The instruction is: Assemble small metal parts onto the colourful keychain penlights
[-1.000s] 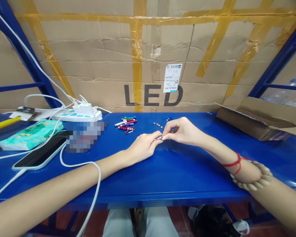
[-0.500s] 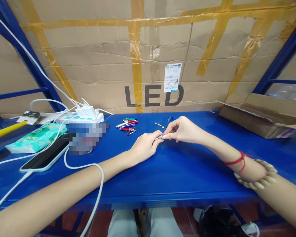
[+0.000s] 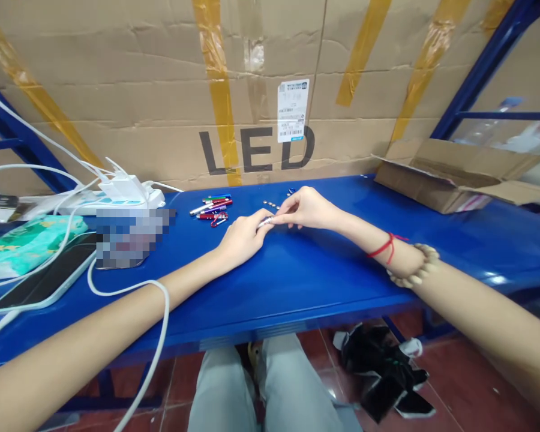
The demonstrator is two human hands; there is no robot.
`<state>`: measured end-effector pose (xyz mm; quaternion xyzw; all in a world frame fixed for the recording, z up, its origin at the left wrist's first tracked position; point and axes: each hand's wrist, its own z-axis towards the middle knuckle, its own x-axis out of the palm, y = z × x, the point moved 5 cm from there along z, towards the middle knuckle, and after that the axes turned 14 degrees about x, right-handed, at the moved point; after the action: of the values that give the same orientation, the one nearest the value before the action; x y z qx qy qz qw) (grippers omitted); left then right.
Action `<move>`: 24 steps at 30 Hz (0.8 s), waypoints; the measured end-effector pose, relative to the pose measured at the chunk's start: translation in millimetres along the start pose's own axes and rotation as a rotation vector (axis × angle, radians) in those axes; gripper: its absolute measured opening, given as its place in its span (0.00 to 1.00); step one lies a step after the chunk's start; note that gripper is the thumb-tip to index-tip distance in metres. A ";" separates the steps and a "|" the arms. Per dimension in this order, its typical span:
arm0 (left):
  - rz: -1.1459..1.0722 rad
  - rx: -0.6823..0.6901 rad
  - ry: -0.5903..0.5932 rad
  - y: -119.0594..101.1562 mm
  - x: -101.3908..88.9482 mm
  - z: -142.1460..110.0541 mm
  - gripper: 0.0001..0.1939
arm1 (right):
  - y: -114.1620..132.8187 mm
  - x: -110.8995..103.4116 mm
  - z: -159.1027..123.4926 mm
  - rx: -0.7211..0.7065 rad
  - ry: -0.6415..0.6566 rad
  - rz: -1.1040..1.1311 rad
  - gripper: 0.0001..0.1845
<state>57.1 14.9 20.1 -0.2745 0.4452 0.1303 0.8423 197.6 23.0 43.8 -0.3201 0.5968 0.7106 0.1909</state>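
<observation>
My left hand (image 3: 242, 241) is closed round a small silvery tube (image 3: 264, 222), most of it hidden by the fingers. At the tube's right end, the thumb and forefinger of my right hand (image 3: 309, 209) pinch together. Just behind the hands lie several tiny round metal discs, like button cells (image 3: 270, 204). To the left rests a small pile of slim coloured metal tubes (image 3: 211, 207), in red, purple, silver, green and blue. A red clip (image 3: 219, 219) lies at the front of this pile. A small dark blue item (image 3: 290, 192) sits behind my right hand.
On the left of the blue table (image 3: 270, 288) are a phone (image 3: 45, 273), a green tissue pack (image 3: 31, 240), a white power strip (image 3: 103, 204) and a looping white cable (image 3: 164, 324). An open cardboard box (image 3: 427, 189) stands back right. A large taped carton (image 3: 162, 90) forms the back.
The view has shifted, so the table's contents appear further left and higher, with more floor showing. Both hands stay together at the silvery tube.
</observation>
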 end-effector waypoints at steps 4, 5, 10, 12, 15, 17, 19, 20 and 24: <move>0.073 0.016 -0.014 1.1 -1.1 1.6 0.07 | -1.4 -0.4 1.4 -0.030 -0.024 -0.002 0.25; 0.082 0.028 -0.025 0.6 -1.7 1.9 0.07 | -1.7 -0.5 1.6 -0.032 -0.025 0.003 0.24; 0.099 0.063 -0.031 -1.0 -3.3 2.4 0.08 | 0.3 -1.5 -0.4 -0.080 0.033 0.023 0.22; 0.088 0.088 -0.014 -1.4 -3.2 2.7 0.08 | 0.6 -1.8 -1.1 -0.082 0.069 0.023 0.22; 0.068 0.134 -0.002 -2.3 -3.0 3.1 0.08 | -0.4 -2.0 -1.1 -0.079 0.111 0.024 0.21; 0.056 0.165 -0.007 -3.3 -2.8 3.4 0.08 | -1.9 -2.7 -0.6 -0.070 0.115 0.025 0.21; 0.040 0.200 -0.012 -5.2 -2.6 3.4 0.09 | -3.6 -3.7 -0.1 -0.053 0.108 0.033 0.22; 0.035 0.217 -0.011 -6.4 -2.4 3.3 0.09 | -4.6 -4.0 0.1 -0.041 0.107 0.040 0.22; 0.067 0.247 0.004 -10.0 -2.4 2.3 0.09 | -9.3 -2.1 1.1 0.015 0.109 0.065 0.24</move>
<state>61.9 8.1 26.6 -0.1538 0.4683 0.1022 0.8640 204.9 26.4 38.6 -0.3372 0.6217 0.6935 0.1373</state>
